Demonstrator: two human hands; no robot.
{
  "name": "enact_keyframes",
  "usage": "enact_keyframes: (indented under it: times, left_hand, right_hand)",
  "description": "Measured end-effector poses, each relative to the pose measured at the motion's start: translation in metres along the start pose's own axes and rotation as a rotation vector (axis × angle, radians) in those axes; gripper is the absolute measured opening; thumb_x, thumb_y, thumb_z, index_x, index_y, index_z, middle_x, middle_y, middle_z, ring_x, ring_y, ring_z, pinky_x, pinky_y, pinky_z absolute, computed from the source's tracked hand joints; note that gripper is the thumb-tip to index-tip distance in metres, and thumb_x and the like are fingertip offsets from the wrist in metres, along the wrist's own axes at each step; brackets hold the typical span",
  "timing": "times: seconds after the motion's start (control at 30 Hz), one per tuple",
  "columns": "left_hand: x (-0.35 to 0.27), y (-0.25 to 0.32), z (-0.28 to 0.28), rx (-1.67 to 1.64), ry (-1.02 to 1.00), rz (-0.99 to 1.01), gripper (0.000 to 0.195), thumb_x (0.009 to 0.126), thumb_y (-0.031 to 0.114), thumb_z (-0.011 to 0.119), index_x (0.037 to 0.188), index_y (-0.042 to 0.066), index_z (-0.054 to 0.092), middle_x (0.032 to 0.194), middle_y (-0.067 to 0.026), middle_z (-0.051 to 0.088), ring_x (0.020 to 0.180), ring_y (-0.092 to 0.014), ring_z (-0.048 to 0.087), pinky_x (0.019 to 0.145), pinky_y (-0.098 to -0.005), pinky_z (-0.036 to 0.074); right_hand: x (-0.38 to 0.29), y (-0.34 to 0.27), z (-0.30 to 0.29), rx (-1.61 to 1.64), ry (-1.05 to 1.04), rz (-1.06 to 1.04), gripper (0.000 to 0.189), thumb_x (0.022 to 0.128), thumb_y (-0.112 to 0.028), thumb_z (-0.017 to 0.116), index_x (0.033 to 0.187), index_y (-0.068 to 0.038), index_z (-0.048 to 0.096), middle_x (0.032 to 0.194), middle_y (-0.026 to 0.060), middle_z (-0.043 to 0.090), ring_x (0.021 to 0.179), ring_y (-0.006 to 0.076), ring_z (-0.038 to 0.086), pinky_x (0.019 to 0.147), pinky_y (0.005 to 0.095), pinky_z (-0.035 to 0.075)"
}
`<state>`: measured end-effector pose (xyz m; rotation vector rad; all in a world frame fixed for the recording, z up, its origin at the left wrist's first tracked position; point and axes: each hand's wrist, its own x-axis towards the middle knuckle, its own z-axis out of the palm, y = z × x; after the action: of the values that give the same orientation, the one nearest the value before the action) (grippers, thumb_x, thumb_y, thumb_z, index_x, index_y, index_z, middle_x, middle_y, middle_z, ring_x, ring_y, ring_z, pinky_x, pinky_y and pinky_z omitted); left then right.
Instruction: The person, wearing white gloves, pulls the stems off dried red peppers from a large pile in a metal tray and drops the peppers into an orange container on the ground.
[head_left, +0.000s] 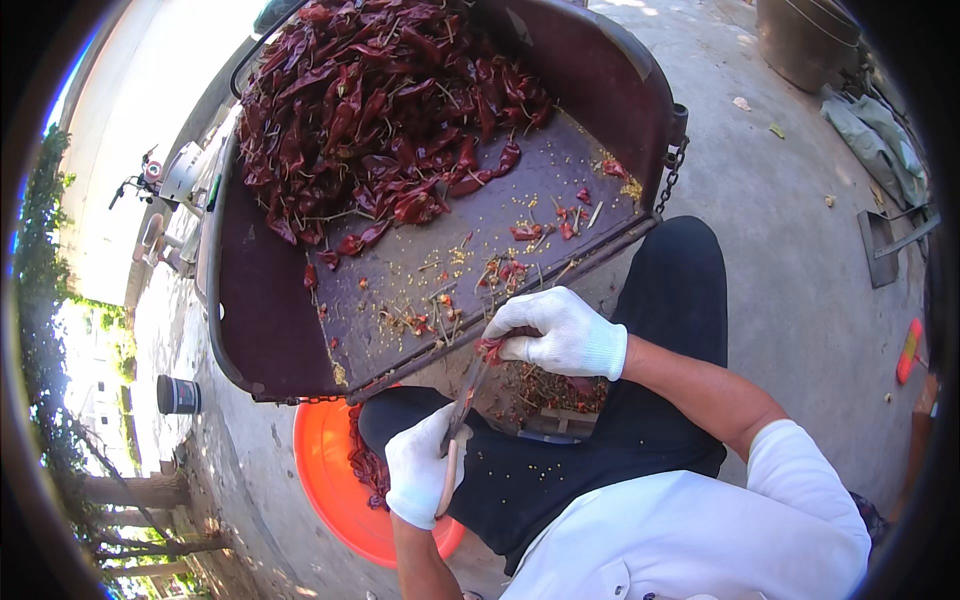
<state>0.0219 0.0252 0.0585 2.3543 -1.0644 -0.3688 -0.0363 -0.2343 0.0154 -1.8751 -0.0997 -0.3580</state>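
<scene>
My left hand, in a white knit glove, grips a pair of scissors with a pale pinkish handle. Its blades point up toward my right hand, also gloved, which pinches a dried red chili at the blade tips. The fingers partly hide the chili. Ahead of me, a large heap of dried red chilies fills the far left of a maroon metal cargo bed. Chili bits, stems and pale seeds lie scattered on the bed floor.
An orange basin holding dark red chili pieces stands by my left knee. Stem scraps lie between my legs. Chains hang at the bed's corners. A dark bucket, a metal dustpan and a big brown tub stand around.
</scene>
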Motion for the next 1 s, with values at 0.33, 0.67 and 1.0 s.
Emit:
enact_keyframes:
  times: [0.33, 0.67, 1.0]
  left_hand:
    - [0.005, -0.001, 0.01, -0.121, -0.033, 0.064, 0.017, 0.09, 0.001, 0.064, 0.105, -0.004, 0.07, 0.075, -0.0086, 0.071, 0.065, -0.011, 0.068, 0.061, -0.026, 0.054]
    - [0.006, 0.023, 0.055, -0.946, -0.027, -0.221, 0.014, 0.093, 0.004, 0.065, 0.102, -0.007, 0.067, 0.08, -0.0099, 0.071, 0.063, -0.01, 0.065, 0.054, -0.023, 0.049]
    - [0.033, 0.033, 0.054, -1.034, 0.494, -0.105, 0.03, 0.097, 0.01, 0.058, 0.122, -0.008, 0.057, 0.087, -0.0105, 0.065, 0.073, -0.019, 0.061, 0.066, -0.0319, 0.051]
  right_hand:
    - [-0.001, -0.011, -0.018, 0.784, -0.369, 0.608, 0.028, 0.088, -0.01, 0.072, 0.112, 0.002, 0.065, 0.077, 0.0023, 0.061, 0.049, 0.0054, 0.049, 0.043, 0.024, 0.038]
    - [-0.004, -0.004, -0.004, 1.321, -0.289, 0.646, 0.017, 0.093, -0.005, 0.066, 0.109, -0.003, 0.06, 0.08, 0.0026, 0.063, 0.047, 0.004, 0.047, 0.041, 0.0201, 0.035]
    - [-0.007, -0.014, -0.018, 0.848, -0.098, 0.554, 0.026, 0.093, -0.017, 0.069, 0.113, -0.001, 0.065, 0.071, 0.0012, 0.06, 0.048, 0.0047, 0.049, 0.045, 0.0243, 0.04]
